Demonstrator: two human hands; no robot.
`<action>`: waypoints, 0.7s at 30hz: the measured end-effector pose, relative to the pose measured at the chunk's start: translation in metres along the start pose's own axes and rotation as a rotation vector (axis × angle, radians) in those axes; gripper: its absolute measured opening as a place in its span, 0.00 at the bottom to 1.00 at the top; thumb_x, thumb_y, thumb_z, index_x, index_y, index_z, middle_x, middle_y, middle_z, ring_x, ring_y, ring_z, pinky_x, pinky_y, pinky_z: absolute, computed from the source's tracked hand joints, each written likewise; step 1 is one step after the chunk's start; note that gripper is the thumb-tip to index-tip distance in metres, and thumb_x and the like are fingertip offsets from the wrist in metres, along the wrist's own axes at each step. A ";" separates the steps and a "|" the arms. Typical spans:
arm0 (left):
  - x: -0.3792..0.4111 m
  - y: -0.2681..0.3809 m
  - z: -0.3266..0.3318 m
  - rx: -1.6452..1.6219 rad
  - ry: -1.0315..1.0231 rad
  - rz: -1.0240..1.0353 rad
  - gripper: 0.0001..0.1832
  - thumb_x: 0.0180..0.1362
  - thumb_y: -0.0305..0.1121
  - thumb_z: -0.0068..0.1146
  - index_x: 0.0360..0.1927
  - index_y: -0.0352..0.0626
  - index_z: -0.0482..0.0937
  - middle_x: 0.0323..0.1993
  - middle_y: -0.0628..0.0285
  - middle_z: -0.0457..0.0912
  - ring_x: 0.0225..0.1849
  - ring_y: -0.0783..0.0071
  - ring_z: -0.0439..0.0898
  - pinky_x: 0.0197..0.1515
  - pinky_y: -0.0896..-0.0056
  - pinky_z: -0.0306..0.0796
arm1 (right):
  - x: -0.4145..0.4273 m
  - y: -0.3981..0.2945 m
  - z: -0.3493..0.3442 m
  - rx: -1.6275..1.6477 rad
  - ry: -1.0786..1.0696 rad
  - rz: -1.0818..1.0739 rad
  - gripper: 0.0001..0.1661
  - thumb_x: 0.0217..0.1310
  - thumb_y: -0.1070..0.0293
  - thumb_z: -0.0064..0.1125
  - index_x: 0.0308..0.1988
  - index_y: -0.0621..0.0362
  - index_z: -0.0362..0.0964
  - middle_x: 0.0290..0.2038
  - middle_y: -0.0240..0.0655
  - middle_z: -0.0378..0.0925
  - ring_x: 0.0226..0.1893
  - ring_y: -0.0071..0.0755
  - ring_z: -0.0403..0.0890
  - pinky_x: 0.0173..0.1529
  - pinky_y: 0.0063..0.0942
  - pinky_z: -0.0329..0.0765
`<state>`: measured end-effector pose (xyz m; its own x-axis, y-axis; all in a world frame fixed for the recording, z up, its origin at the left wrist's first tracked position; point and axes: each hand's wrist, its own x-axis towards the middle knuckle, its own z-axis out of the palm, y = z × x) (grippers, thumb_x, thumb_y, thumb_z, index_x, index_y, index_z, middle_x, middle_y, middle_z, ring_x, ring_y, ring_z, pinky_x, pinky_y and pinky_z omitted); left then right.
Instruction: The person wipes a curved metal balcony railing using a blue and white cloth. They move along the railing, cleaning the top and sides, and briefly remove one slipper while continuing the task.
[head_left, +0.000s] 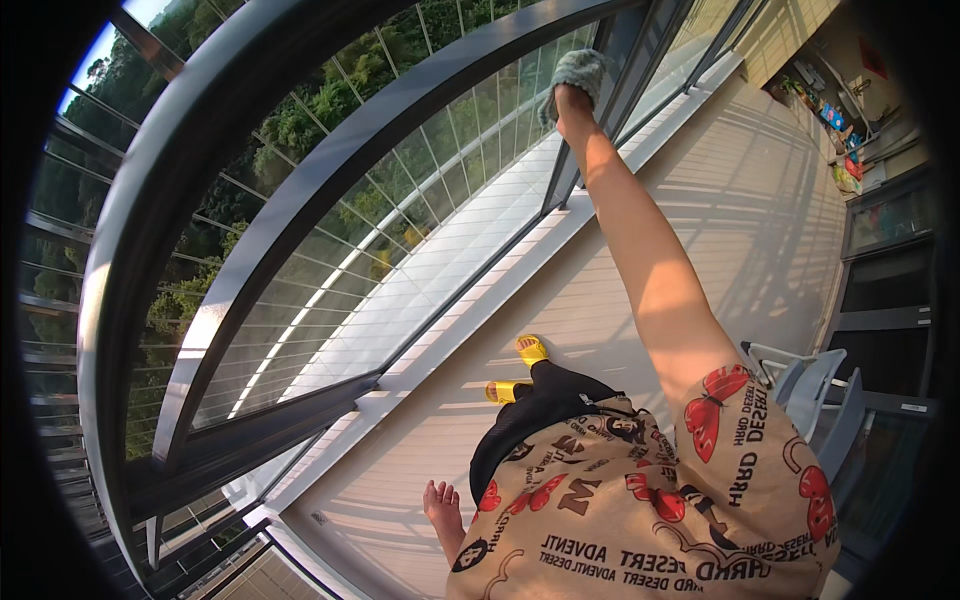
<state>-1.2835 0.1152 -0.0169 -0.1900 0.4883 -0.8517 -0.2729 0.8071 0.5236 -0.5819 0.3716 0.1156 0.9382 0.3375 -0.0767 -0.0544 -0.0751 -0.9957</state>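
My right hand (574, 97) reaches far forward, largely hidden under a fluffy grey-green cloth (579, 69). The cloth lies against or close to the dark metal post (622, 67) of a balcony railing, by the edge of a glass panel (480, 165). Contact with the post or glass cannot be told for certain. Low at my left side, my left hand (442, 504) hangs free with its fingers slightly apart and holds nothing. It is nearest to the pale tiled floor (375, 480) and my printed shirt (585, 517).
A curved dark handrail (315, 142) runs above the glass. Thin vertical wires stand outside, before trees (300, 112). My feet wear yellow slides (531, 349). Behind me to the right are a grey folding chair (814, 382) and dark-framed doors (885, 292). Colourful items (832, 116) line the far end.
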 end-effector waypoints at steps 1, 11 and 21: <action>-0.011 -0.002 0.005 0.028 -0.035 0.015 0.20 0.56 0.42 0.43 0.51 0.48 0.64 0.41 0.58 0.70 0.38 0.68 0.70 0.39 0.66 0.64 | -0.004 0.012 0.002 -0.023 -0.004 0.005 0.16 0.59 0.64 0.36 0.43 0.59 0.64 0.44 0.40 0.68 0.44 0.39 0.69 0.48 0.36 0.67; -0.020 0.012 -0.002 0.113 -0.019 0.019 0.18 0.56 0.40 0.44 0.50 0.48 0.64 0.38 0.60 0.70 0.35 0.68 0.70 0.38 0.66 0.65 | -0.019 0.052 0.025 -0.483 0.067 -0.049 0.20 0.56 0.67 0.36 0.48 0.64 0.60 0.50 0.45 0.63 0.50 0.40 0.65 0.54 0.35 0.61; 0.068 0.112 -0.057 0.879 -0.471 0.551 0.16 0.58 0.39 0.43 0.49 0.46 0.65 0.38 0.60 0.71 0.35 0.71 0.71 0.38 0.70 0.68 | -0.217 0.178 0.205 -1.181 0.097 -0.273 0.25 0.54 0.71 0.36 0.53 0.69 0.57 0.55 0.50 0.58 0.57 0.41 0.60 0.60 0.34 0.54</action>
<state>-1.3808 0.2198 -0.0151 0.3445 0.7748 -0.5300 0.5288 0.3064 0.7916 -0.8646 0.4771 -0.0553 0.8948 0.4076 0.1825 0.4458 -0.8382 -0.3140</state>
